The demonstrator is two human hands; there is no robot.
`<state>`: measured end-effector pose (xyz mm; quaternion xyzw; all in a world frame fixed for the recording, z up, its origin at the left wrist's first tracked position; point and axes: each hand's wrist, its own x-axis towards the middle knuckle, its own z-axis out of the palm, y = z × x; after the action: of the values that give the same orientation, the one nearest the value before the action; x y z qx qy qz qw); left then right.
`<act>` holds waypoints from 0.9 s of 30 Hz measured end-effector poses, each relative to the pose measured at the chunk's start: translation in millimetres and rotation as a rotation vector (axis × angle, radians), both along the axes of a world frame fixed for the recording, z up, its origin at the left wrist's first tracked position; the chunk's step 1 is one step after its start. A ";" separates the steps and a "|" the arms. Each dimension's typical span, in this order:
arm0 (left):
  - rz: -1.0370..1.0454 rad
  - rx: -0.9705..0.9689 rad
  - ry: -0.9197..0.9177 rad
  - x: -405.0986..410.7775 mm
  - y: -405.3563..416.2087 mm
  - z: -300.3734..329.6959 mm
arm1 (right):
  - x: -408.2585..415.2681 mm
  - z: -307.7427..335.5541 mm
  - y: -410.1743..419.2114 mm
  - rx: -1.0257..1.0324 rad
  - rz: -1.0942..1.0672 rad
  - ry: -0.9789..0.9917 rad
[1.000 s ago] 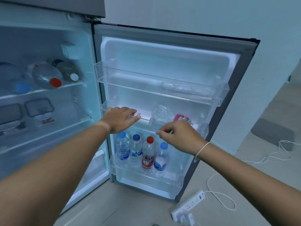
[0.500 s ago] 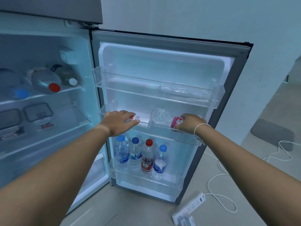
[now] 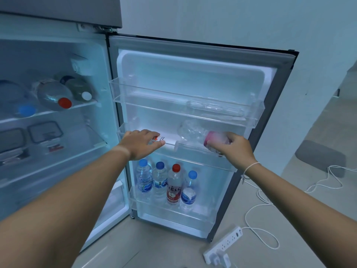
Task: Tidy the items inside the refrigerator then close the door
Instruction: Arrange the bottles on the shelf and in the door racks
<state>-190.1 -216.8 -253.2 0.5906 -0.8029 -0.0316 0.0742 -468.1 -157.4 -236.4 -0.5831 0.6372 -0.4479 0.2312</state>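
A: Refrigerator door [image 3: 193, 60] swung wide open. Three clear racks on its inner side.

B: Middle rack?

A: Middle door rack [image 3: 193, 151] holding two bottles on their sides. Left hand [image 3: 141, 144] laid over the white bottle [image 3: 166, 141], fingers curled across its red-printed label, gripping it. White cap pointing right, toward the other bottle.

B: And the other hand?

A: Right hand [image 3: 233, 149] wrapped round the pink-labelled end of the clear bottle [image 3: 193, 133], thumb and fingers closed on it. Clear crinkled body lying leftward, just beside the white cap; touching or not, impossible to tell. White string bracelet [image 3: 251, 168] around the right wrist.

B: Below that?

A: Bottom door rack [image 3: 173, 211] with four upright bottles in a row: two blue-capped water bottles [image 3: 144, 178] on the left, a red-capped bottle [image 3: 174, 185] with a red apple label third, a shorter blue-capped bottle [image 3: 189, 190] last.

B: Top rack?

A: Top door rack [image 3: 183, 105], only something clear and moulded at its right end, too faint to name.

B: Main compartment?

A: Upper shelf [image 3: 48, 113] with large bottles lying down, caps outward: blue, red, white. Lidded containers [image 3: 45, 131] on the shelf beneath.

B: Floor?

A: White power strip [image 3: 224, 246] near the door's lower corner, white cable [image 3: 260, 209] looping away across the floor.
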 end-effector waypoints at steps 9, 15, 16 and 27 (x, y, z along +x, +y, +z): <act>0.009 0.005 -0.008 -3.8 1.4 2.7 | -5.9 10.6 39.8 -0.079 0.150 0.123; 0.009 0.009 0.001 -2.7 0.6 2.3 | -11.7 11.3 59.5 -0.064 0.264 0.310; 0.008 0.007 0.001 -2.6 0.6 2.4 | -11.9 9.9 60.8 -0.039 0.287 0.349; 0.000 -0.015 -0.008 -1.3 -2.0 0.1 | -8.1 -66.9 34.4 0.391 0.318 0.778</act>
<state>-191.4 -218.8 -253.1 0.5901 -0.8035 -0.0232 0.0754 -476.2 -123.0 -303.3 -0.7437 0.6518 -0.0266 0.1463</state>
